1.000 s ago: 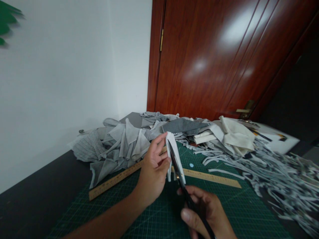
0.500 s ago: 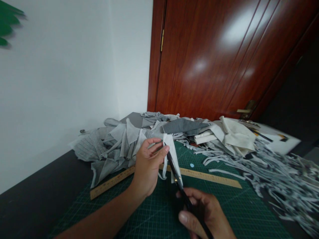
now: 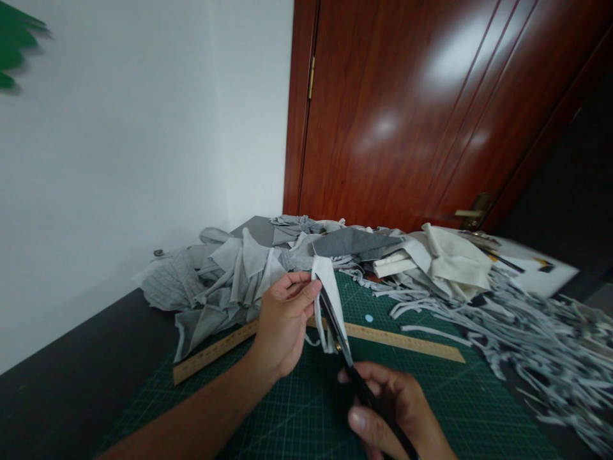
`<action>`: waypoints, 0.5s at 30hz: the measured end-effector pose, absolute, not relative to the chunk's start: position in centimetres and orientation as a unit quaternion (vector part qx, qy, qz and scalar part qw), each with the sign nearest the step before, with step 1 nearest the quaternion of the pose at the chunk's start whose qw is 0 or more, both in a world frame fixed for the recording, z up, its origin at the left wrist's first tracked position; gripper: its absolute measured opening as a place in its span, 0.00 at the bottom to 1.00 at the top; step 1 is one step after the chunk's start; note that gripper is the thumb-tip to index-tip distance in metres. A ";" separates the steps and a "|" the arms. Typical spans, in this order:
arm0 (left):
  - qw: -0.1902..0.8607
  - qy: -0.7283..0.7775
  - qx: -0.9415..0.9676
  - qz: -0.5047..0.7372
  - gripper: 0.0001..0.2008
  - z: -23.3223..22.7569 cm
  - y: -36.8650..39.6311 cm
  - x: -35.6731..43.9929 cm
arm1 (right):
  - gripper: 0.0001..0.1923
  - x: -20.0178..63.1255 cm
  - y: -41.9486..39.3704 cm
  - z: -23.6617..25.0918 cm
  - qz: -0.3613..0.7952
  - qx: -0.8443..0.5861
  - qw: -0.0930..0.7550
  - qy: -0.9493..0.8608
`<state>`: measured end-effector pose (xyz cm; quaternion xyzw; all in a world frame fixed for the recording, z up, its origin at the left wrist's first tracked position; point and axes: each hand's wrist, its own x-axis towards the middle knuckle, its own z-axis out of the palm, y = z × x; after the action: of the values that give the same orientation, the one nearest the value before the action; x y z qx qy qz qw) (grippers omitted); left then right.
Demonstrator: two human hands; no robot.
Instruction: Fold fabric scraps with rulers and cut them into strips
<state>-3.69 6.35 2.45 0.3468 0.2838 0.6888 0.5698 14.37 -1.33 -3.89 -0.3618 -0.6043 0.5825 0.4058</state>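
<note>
My left hand (image 3: 287, 316) pinches the upper left edge of a small white piece of fabric (image 3: 331, 287) above the cutting mat. Black-handled scissors (image 3: 357, 377) are in my right hand (image 3: 400, 409), their blades pointing up and away along the fabric, tips close to my left fingertips. A narrow strip hangs along the fabric's left side, beside the blades. Whether the strip is still joined at the top is hidden by my fingers. Below lies a green gridded cutting mat (image 3: 431, 390).
Two wooden rulers lie on the mat, one at left (image 3: 211, 354), one at right (image 3: 407, 342). Grey cloth scraps (image 3: 225, 268) pile at left, cream cloth (image 3: 454, 262) at back right. Many cut strips (image 3: 541, 358) heap at right. A wooden door (image 3: 407, 128) stands behind.
The scissor blades have closed further along the fabric's left edge, and the narrow strip now stands apart from the wider piece. Both hands have barely shifted.
</note>
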 end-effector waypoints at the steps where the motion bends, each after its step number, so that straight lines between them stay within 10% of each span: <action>1: 0.569 0.285 0.347 0.689 0.22 2.4 6.4 -3.7 | 0.33 14.4 -1.3 -3.9 0.581 -0.363 0.403 -0.607; 15: 0.521 0.332 0.379 0.689 0.14 2.5 5.8 -3.8 | 0.36 14.4 -1.3 -4.4 0.566 -0.380 0.415 -0.603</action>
<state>-3.77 5.85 2.54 0.3794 0.3319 0.6890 0.5208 14.45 -1.33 -4.43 -0.3799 -0.6027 0.5659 0.4149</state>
